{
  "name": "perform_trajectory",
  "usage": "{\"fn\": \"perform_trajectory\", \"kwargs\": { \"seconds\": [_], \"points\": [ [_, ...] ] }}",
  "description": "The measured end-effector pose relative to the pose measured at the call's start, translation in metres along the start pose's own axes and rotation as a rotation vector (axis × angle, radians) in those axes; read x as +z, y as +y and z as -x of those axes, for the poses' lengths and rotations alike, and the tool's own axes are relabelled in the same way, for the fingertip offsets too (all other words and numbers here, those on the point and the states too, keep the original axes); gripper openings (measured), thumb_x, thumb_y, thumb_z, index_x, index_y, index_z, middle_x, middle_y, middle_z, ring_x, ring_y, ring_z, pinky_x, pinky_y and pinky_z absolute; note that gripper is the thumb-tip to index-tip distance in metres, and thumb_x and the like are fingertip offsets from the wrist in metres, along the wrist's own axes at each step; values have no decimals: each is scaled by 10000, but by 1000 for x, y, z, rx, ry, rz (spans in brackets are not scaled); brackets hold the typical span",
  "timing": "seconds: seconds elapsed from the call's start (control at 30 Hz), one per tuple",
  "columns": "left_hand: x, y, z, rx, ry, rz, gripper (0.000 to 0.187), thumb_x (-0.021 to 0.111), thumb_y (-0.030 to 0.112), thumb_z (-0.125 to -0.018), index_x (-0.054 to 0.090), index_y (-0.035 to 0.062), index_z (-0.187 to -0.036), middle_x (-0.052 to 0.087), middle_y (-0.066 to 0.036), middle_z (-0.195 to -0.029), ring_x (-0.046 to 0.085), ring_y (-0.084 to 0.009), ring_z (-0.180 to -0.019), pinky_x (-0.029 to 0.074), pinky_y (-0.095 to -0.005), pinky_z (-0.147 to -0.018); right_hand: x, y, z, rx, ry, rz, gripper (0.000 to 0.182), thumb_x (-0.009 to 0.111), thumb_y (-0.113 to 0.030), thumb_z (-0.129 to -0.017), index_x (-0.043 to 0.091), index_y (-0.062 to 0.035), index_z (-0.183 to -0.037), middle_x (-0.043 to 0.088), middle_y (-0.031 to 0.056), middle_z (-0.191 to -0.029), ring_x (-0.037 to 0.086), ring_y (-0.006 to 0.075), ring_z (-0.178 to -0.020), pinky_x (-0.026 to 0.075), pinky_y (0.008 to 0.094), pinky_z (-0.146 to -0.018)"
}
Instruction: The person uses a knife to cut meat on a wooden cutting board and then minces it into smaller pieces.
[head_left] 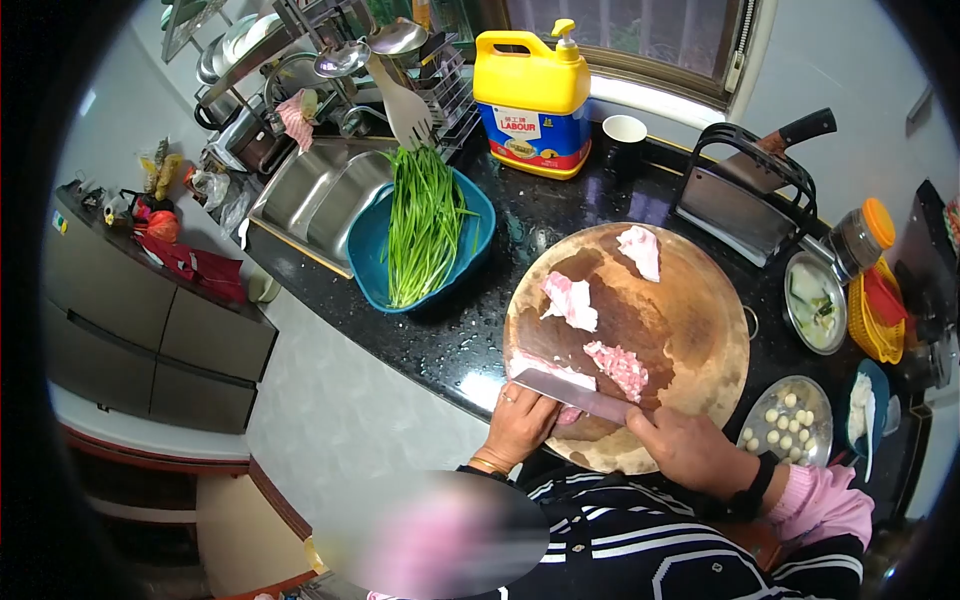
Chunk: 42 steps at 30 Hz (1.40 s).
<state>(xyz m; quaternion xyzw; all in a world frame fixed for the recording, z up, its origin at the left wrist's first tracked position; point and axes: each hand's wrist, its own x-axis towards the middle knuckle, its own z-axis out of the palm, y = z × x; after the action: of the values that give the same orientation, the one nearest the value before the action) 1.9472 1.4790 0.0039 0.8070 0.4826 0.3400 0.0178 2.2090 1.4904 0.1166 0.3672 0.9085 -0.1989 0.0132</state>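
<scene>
The right hand [690,445] is closed around the grip of a broad knife [590,399], whose blade slants away over the near left part of the round wooden board [700,320]. The left hand [522,425] has its fingers bent down at the strip of meat [553,371], at the board's near left rim; the blade hides part of the fingertips, so whether they pinch the meat or only press it cannot be told. The strip lies along the blade's far side, with a small piece of meat [569,414] on the near side. The chopped meat [618,370] sits just beyond the blade, toward the middle. Farther back are two loose pieces, one [570,302] left of centre and one [640,252] close to the back rim. Bare, stained wood stretches from the chopped meat to the right rim, giving the knife its widest room on that side; on the left, the rim comes close to the front edge of the black counter [410,345]. A wet strip of counter parts the board from the blue basin [484,215] of greens [425,230]. The knife rack [742,205] stands near the back right rim, and the plate of white balls [786,420] near the right rim.
</scene>
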Motion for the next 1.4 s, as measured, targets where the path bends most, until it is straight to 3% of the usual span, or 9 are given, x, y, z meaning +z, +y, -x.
{"fn": "perform_trajectory", "kwargs": {
  "seconds": [0.17,0.43,0.63,0.83,1.0,1.17,1.3,1.4],
  "points": [
    [0,-1,-4,-19,-18,14,262,716,112,-766,659,66,-1018,596,-110,-1008,575,-314,-966,444,-415,-884,-1,-2,-3,11,-15,2,294,477,-68,-884,459,2,-1169,583,164,-790,649,336,-671,523,437,-565],
    [3,-6,-4,-94,18,110,174,743,130,-754,683,92,-912,620,-48,-911,586,-251,-914,443,-393,-848,1,1,-35,-36,-81,-93,102,453,-43,-890,447,1,-982,614,182,-829,663,360,-715,540,442,-606],
    [8,-10,0,-124,46,105,180,768,146,-716,696,101,-875,636,-50,-906,583,-259,-889,434,-382,-827,-1,1,-67,-59,-63,-81,97,456,-49,-894,442,10,-970,619,167,-750,673,355,-703,542,447,-597],
    [10,-11,1,-147,29,110,179,765,139,-689,686,106,-846,635,-34,-911,585,-245,-901,445,-375,-829,8,15,-14,8,-146,-131,100,467,-58,-890,443,2,-966,616,176,-772,665,351,-685,537,443,-567],
    [8,-12,-1,-116,-3,99,162,771,143,-687,676,123,-816,629,-8,-894,581,-235,-906,436,-377,-871,1,6,-16,77,-174,-147,115,482,-74,-885,443,-2,-966,609,176,-780,652,351,-668,533,443,-555],
    [7,-13,-3,-122,44,126,131,760,124,-688,647,153,-747,589,34,-750,553,-167,-743,415,-330,-764,3,8,-42,4,-170,-136,123,491,-78,-885,440,-5,-970,596,168,-766,648,356,-667,535,445,-553],
    [7,-13,-5,-132,65,150,129,753,116,-682,646,151,-745,592,25,-760,560,-172,-757,418,-325,-763,-5,2,-60,29,-221,-143,121,487,-54,-877,433,1,-970,605,186,-781,648,374,-668,528,446,-559],
    [9,-15,0,-153,45,175,160,756,134,-674,703,128,-825,640,-11,-883,587,-211,-865,412,-354,-836,-8,-1,-83,1,-225,-162,128,503,-35,-865,427,6,-959,614,200,-783,657,377,-673,530,440,-558]
  ]
}}
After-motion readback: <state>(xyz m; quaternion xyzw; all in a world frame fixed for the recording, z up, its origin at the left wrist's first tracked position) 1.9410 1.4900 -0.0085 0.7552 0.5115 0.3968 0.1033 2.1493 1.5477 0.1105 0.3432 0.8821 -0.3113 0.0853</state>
